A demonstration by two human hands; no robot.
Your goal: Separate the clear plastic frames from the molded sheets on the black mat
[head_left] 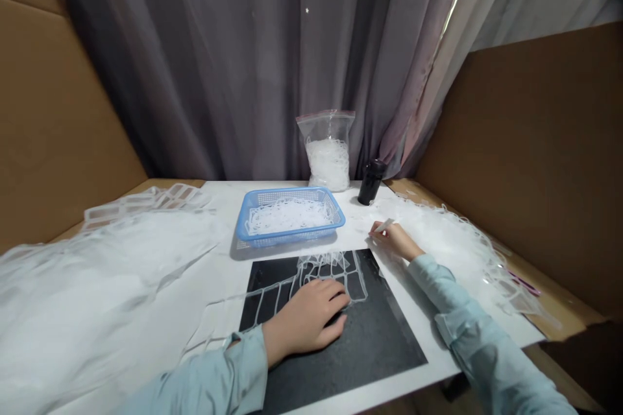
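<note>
My left hand (311,314) lies palm down on a black mat (360,350), its fingers spread over a white, net-like piece (363,279). That piece runs across the mat's upper part and off its left edge onto the white table. Beyond the mat's upper right corner, my right hand (394,240) is closed round a thin white tool (385,225), low over the table. Most of its fingers are hidden behind the hand.
Behind the mat sits a blue basket (292,237) of white pieces. A clear bag (328,159) and a black cup (372,181) stand at the back. White netting heaps lie left (63,311) and right (448,246). Cardboard walls (545,162) flank the table.
</note>
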